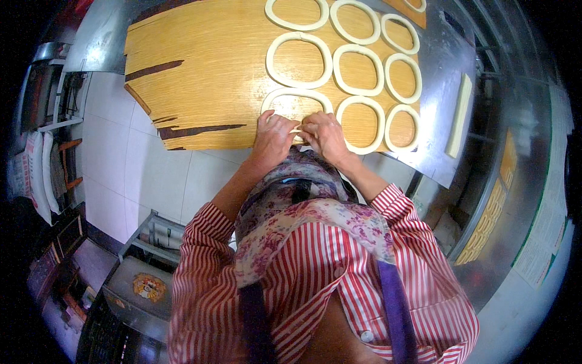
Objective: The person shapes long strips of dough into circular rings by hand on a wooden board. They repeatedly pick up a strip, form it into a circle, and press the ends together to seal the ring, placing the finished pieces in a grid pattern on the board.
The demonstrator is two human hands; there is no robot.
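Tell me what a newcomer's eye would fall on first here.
Probably the pale dough rings, in rows on the right half of the yellow board. Next, the left hand and right hand, meeting at the near side of the left column's nearest ring. Below them, the red-striped shirt fills the lower middle.

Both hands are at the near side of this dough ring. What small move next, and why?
I'd probably press the near side of the dough ring gently together: the left hand and right hand meet there, fingertips close together, while the neighbouring ring forms a closed loop. The fingers hide whether this one is joined.
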